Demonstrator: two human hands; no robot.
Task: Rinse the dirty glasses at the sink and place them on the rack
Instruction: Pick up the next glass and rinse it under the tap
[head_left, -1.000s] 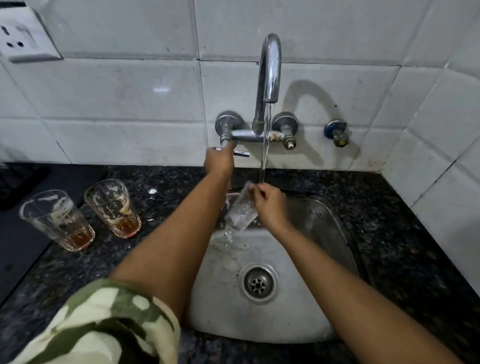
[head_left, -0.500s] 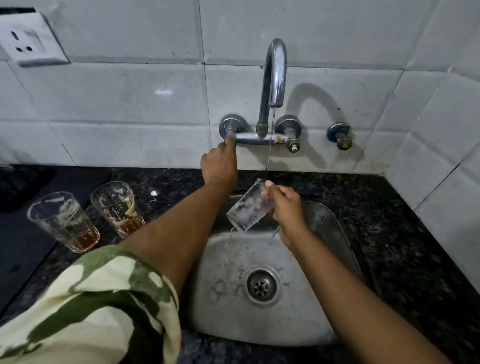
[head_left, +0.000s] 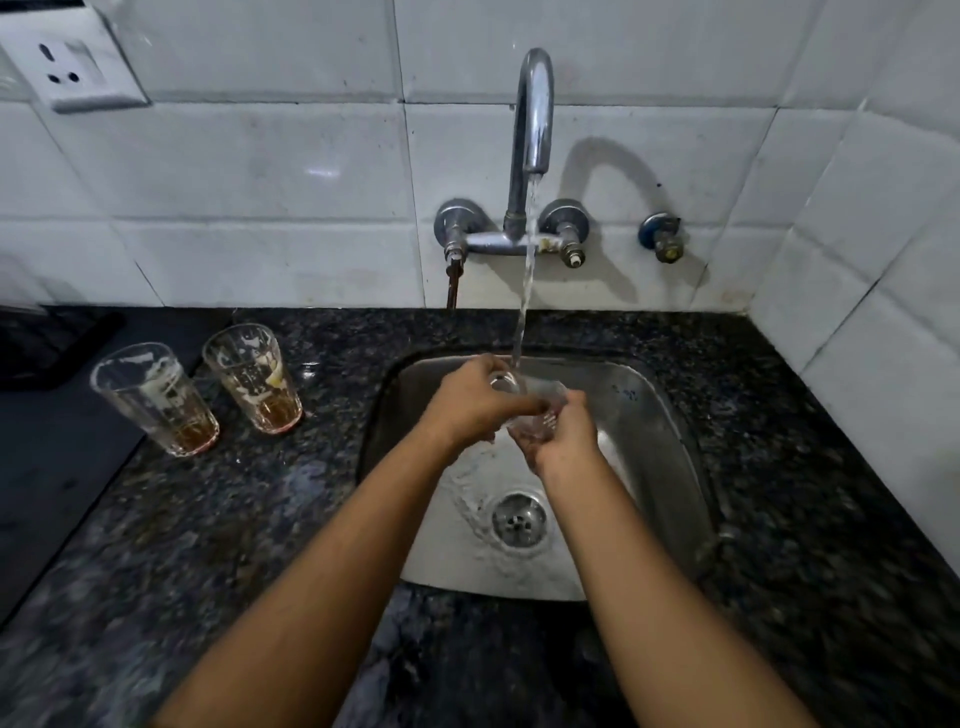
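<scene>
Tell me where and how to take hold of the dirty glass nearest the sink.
Wrap the hand round the upper wall of the dirty glass, coming from its right, the sink side. It stands upright and tapers downward; the other glass stands close on its left, and residue lies at the bottom.

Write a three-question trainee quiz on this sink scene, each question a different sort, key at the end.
1. True or false: water runs from the tap onto the glass held over the sink.
2. How many dirty glasses stand on the counter? A) one B) two C) four
3. Fill in: the left hand and right hand both hold the ____.

Key: 1 true. 2 B: far-left glass, nearer glass. 3 glass.
</scene>
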